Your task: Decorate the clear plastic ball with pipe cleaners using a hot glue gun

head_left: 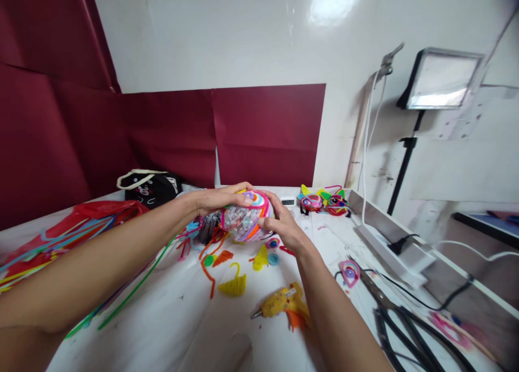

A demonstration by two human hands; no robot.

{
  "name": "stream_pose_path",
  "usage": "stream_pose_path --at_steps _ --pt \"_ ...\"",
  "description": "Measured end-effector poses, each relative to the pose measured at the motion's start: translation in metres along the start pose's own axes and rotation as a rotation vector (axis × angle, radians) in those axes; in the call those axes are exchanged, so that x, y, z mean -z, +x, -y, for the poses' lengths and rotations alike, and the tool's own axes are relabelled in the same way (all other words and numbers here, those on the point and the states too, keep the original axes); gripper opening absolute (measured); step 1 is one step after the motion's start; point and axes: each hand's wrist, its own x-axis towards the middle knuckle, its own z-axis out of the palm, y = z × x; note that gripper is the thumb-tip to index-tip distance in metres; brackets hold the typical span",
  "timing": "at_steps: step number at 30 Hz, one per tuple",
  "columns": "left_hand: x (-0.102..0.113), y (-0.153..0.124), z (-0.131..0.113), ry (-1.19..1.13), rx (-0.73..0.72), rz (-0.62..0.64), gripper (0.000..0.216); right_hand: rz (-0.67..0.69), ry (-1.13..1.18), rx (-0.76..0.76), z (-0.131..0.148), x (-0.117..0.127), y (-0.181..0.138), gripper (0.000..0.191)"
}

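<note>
"Pink, orange and blue fuzzy wire is seen coiled over one half of a ball [247, 216]; where is it held?"

"It is held just above the white-covered table [182, 318], near the middle of the view. The left hand [214, 199] is curled over its top and ten o'clock side, and the right hand [284, 223] is pressed against its three o'clock side with the fingers bent round it. Both hands are closed on it; nothing else is gripped."

"How is it judged to handle?"

"It is judged light, as it is kept up by fingertips alone. The bare half looks like clear, crinkled plastic, so it is likely thin and easily dented. The wire coils are probably soft and grippy but could be pushed out of line. A hold is best taken on opposite sides, with gentle pressure on the wrapped bands."

"And what is laid around it?"

"Small wire shapes are scattered at six o'clock from the ball, among them a yellow umbrella shape [234, 285]. A yellow glue gun [279, 303] is laid further out at five o'clock. Scissors [375, 291] are seen at four o'clock, two wire masks [324, 201] at two o'clock, a black bag [150, 187] at ten o'clock, and a bundle of long wires [60, 237] at nine o'clock."
</note>
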Motion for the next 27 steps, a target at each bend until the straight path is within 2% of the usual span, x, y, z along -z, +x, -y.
stream_pose_path --at_steps 11,20,23,27 --pt "0.003 0.005 -0.004 -0.076 0.086 0.040 0.055 -0.033 0.110 -0.030 -0.008 0.001 -0.001 0.058" --pt "0.008 0.012 0.001 -0.149 0.064 0.050 0.058 -0.102 0.248 -0.094 -0.007 -0.002 -0.002 0.054" --pt "0.009 0.016 0.003 -0.183 0.106 0.017 0.063 -0.132 0.312 -0.115 -0.007 -0.003 -0.001 0.051" --pt "0.010 0.017 -0.001 -0.192 0.104 -0.085 0.068 -0.176 0.411 -0.131 -0.010 -0.001 -0.001 0.049"
